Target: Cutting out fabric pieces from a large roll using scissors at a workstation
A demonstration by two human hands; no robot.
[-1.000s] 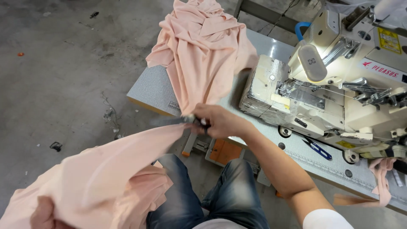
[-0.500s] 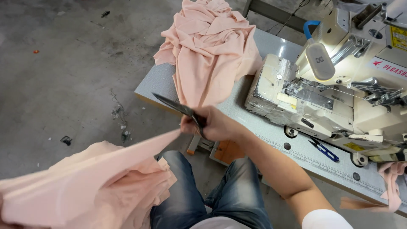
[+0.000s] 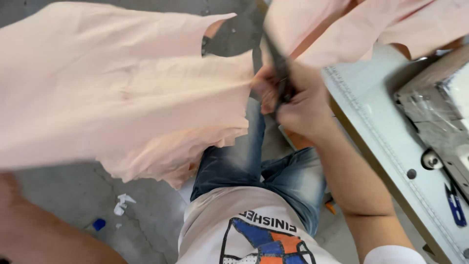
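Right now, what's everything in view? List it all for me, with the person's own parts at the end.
Held garment: one, pale peach, stretched across the upper left, above the lap.
More peach fabric: a pile, count unclear, top right on the table.
Scissors: one, dark and blurred, in the right hand at the garment's edge.
Sewing table: one, pale grey, right side.
Sewing machine: one, grey, right edge, partly cut off.
Small clipper: one, blue, on the table, lower right.
Scraps: a few, white and blue, on the concrete floor.
Jeans: blue, centre.
Printed shirt: white, bottom centre.
Right hand: gripping the scissors.
Left arm: bottom left; hand not seen.
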